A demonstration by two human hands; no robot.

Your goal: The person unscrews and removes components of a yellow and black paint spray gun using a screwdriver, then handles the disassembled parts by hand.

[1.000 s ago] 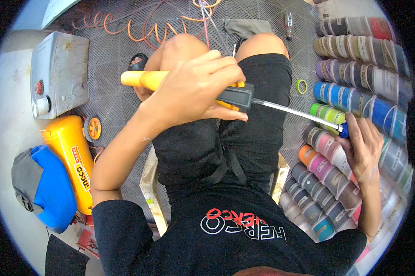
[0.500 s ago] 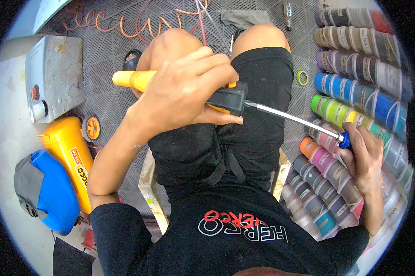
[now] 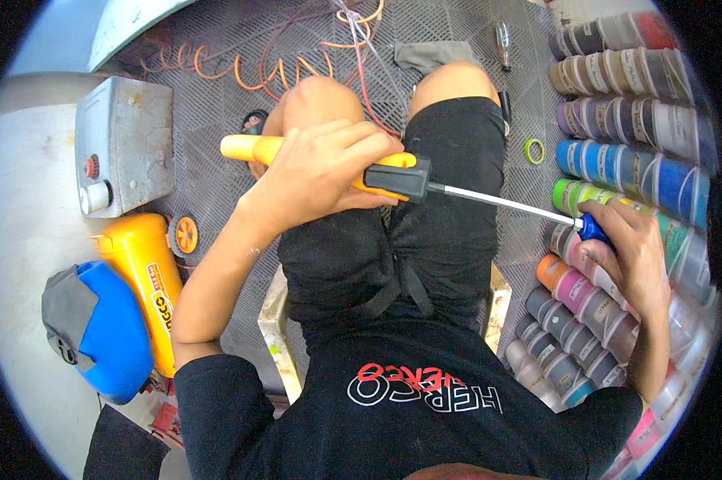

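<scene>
Over my lap, my left hand [image 3: 321,172] is wrapped round a yellow-and-black handheld tool [image 3: 398,178]. Its tapered yellow end points left, and its blocky black end faces right. My right hand [image 3: 637,252] grips the blue handle of a screwdriver [image 3: 592,229] at the right. The screwdriver's long metal shaft slopes up leftward, and its far end meets the black end of the tool. The tip itself is out of sight there, so how deep it sits I cannot tell.
Rows of lidded paint containers [image 3: 609,160] line the right side. At left stand a grey metal box [image 3: 129,148], a yellow case [image 3: 137,276] and a blue-and-grey bag [image 3: 109,336]. An orange coiled hose [image 3: 245,76] and a green tape roll [image 3: 534,151] lie on the floor mat.
The whole view has shifted slightly, moving the surroundings right and down. The screwdriver's tip, visible beside the black end before, is now hidden against it. Both hands keep their grips.
</scene>
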